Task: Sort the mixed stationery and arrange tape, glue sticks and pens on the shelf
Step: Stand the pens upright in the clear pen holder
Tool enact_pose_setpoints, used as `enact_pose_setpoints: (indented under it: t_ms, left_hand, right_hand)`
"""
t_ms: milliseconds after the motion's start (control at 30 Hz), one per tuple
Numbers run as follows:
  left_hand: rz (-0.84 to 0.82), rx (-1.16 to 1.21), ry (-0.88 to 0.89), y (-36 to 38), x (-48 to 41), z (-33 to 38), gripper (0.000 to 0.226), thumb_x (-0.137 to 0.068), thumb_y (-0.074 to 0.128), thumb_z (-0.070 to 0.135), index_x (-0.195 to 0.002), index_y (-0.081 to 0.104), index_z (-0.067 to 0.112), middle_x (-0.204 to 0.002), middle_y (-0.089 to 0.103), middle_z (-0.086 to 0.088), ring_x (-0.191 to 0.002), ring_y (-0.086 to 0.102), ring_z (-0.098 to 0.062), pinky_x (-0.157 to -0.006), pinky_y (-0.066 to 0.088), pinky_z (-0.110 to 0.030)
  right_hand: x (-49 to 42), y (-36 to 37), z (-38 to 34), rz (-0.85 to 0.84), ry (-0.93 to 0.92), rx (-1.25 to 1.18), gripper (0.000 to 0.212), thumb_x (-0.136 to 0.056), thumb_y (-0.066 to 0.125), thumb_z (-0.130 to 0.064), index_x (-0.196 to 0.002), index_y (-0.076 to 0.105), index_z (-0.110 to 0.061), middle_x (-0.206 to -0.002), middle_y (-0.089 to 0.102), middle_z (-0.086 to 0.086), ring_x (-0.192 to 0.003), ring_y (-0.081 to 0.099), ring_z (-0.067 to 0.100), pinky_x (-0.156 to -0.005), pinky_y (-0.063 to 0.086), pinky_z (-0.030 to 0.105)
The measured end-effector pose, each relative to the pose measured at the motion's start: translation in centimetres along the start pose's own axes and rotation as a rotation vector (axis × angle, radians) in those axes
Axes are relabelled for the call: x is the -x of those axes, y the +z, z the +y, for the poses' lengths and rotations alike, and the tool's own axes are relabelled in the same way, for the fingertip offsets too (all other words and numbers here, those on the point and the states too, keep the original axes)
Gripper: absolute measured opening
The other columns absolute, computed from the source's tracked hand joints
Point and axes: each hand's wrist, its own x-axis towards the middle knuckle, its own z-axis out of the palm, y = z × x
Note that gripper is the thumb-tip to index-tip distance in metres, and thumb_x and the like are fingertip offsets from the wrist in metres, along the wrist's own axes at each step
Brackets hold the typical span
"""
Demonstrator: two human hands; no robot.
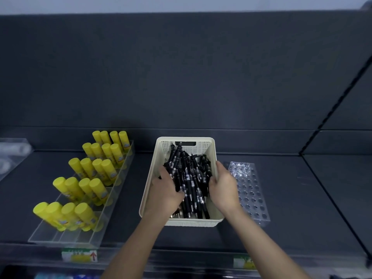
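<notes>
Dark shelf (281,198) with a dark back panel, lit from above. On it, left to right: clear tiered tray (66,236) with yellow glue sticks (88,178) standing in rows, cream basket (213,150) at centre, clear perforated pen rack (251,190) just right of the basket, holes empty as far as we can tell. Black pens (191,178) lie heaped in the basket, mostly lengthwise.

We have both hands in the heap. Left hand (167,190) fingers are curled around a bunch of pens from the left. Right hand (223,184) presses the heap from the right by the basket wall; fingers hidden among the pens, so we can't tell if they're clamped.

Risks, our read: loose bundle, so a lift could shed pens onto the shelf or snag the tangled heap. Right forearm crosses the near end of the rack; a sideways swing could knock it.
</notes>
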Motion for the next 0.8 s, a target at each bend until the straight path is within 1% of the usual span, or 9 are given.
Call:
enact_pose_setpoints:
  t_ms: [67, 133, 267, 367, 467, 533, 600, 700, 800]
  left_hand:
    - [0.028, 0.065, 0.01, -0.2, 0.0, 0.1, 0.068, -0.08, 0.07, 0.022, -0.132, 0.027, 0.009, -0.104, 0.057, -0.01, -0.077, 0.061, -0.017, -0.057, 0.048, -0.023]
    - [0.053, 0.116, 0.03, -0.5, 0.2, 0.3, 0.047, -0.082, 0.066, 0.015, -0.116, 0.034, 0.011, -0.087, 0.058, -0.005, -0.067, 0.058, -0.013, -0.047, 0.042, -0.02]
    - [0.056, 0.238, 0.051, -0.8, 0.1, 0.1, 0.019, -0.089, 0.053, 0.006, -0.102, 0.042, 0.015, -0.077, 0.056, -0.003, -0.058, 0.056, -0.013, -0.045, 0.039, -0.023]
    - [0.021, 0.364, 0.085, -0.9, 0.0, 0.0, 0.021, -0.092, 0.047, 0.003, -0.103, 0.046, 0.021, -0.082, 0.06, -0.002, -0.067, 0.062, -0.014, -0.058, 0.052, -0.028]
    - [0.004, 0.498, 0.135, -1.2, 0.1, 0.5, 0.021, -0.096, 0.048, 0.01, -0.103, 0.047, 0.03, -0.083, 0.064, -0.001, -0.062, 0.062, -0.01, -0.056, 0.046, -0.023]
    - [-0.028, 0.635, 0.159, -1.2, 0.1, 1.0, 0.007, -0.095, 0.051, 0.015, -0.097, 0.054, 0.021, -0.083, 0.067, -0.004, -0.057, 0.058, -0.01, -0.055, 0.045, -0.025]
    - [-0.071, 0.732, 0.201, -1.2, 0.3, 1.8, 0.007, -0.095, 0.052, 0.016, -0.096, 0.059, 0.014, -0.084, 0.069, -0.003, -0.055, 0.057, -0.01, -0.05, 0.043, -0.025]
    - [-0.143, 0.79, 0.279, -1.0, 0.6, 2.9, 0.011, -0.097, 0.05, 0.012, -0.098, 0.06, 0.009, -0.085, 0.071, -0.004, -0.057, 0.057, -0.011, -0.05, 0.041, -0.025]
    - [-0.216, 0.791, 0.326, -0.7, 0.5, 3.5, 0.014, -0.098, 0.047, 0.013, -0.103, 0.06, 0.012, -0.085, 0.072, -0.003, -0.061, 0.058, -0.012, -0.052, 0.042, -0.025]
  right_hand:
    - [0.0, 0.0, 0.0, 0.0, 0.001, -0.005, 0.043, -0.086, 0.043, 0.011, -0.124, 0.052, -0.006, -0.099, 0.064, 0.008, -0.083, 0.057, 0.014, -0.075, 0.044, 0.017]
    - [0.0, 0.1, 0.1, 0.004, -0.006, -0.007, 0.042, -0.085, 0.042, 0.011, -0.122, 0.053, -0.007, -0.097, 0.065, 0.009, -0.083, 0.061, 0.018, -0.073, 0.046, 0.019]
    - [0.0, 0.0, 0.0, 0.018, -0.013, -0.009, 0.043, -0.084, 0.042, 0.011, -0.124, 0.052, -0.005, -0.097, 0.064, 0.01, -0.081, 0.057, 0.017, -0.073, 0.048, 0.022]
    - [0.2, -0.1, -0.1, 0.016, -0.018, -0.016, 0.042, -0.085, 0.044, 0.011, -0.124, 0.051, -0.003, -0.1, 0.064, 0.01, -0.083, 0.056, 0.015, -0.076, 0.048, 0.02]
    - [0.1, -0.1, -0.1, 0.015, -0.011, -0.016, 0.039, -0.086, 0.046, 0.008, -0.123, 0.052, -0.004, -0.102, 0.063, 0.008, -0.086, 0.054, 0.013, -0.076, 0.04, 0.014]
    - [0.1, -0.1, -0.1, 0.02, -0.005, -0.038, 0.03, -0.09, 0.048, 0.001, -0.117, 0.055, -0.007, -0.097, 0.061, 0.003, -0.09, 0.057, 0.015, -0.075, 0.039, 0.015]
    - [0.1, -0.1, -0.1, 0.057, -0.033, -0.059, 0.017, -0.095, 0.047, -0.01, -0.106, 0.06, -0.01, -0.092, 0.061, -0.001, -0.091, 0.057, 0.018, -0.072, 0.037, 0.02]
    - [-0.2, -1.2, -0.7, 0.136, -0.087, -0.093, 0.025, -0.098, 0.045, -0.02, -0.111, 0.064, -0.011, -0.101, 0.064, 0.001, -0.1, 0.053, 0.014, -0.079, 0.035, 0.02]
    - [-1.0, -3.0, -2.0, 0.08, 0.01, -0.367, 0.019, -0.096, 0.05, -0.022, -0.107, 0.066, -0.017, -0.096, 0.068, -0.006, -0.091, 0.061, 0.008, -0.08, 0.047, 0.026]
